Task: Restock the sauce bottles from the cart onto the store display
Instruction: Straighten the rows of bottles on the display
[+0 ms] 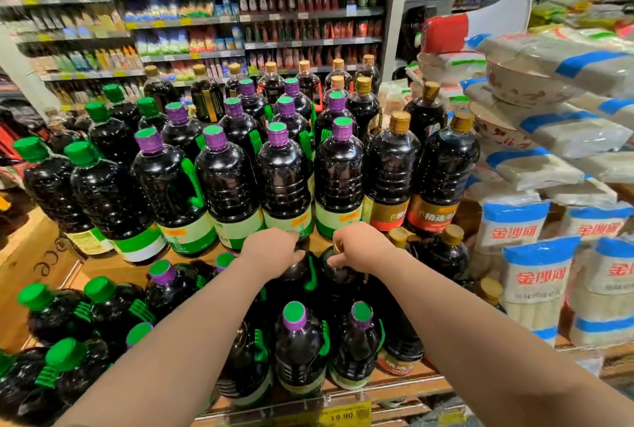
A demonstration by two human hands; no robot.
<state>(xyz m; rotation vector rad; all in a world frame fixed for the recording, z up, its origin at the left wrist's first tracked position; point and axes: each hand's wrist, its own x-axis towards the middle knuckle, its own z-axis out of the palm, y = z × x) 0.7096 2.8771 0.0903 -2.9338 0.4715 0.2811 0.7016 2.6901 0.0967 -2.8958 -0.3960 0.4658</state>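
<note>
Green-capped sauce bottles (103,193) crowd the left of the tiered wooden display (31,255), purple-capped ones (226,183) its middle. The left hand (271,251) has its fingers closed over the top of a dark bottle (291,275) on the lower tier; the right hand (360,248) pinches the neighbouring bottle's neck (338,269), apparently gold-capped. White noodle packs (535,275) stand rightmost.

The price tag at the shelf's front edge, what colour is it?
Yellow price tag, seen in the head view.
</note>
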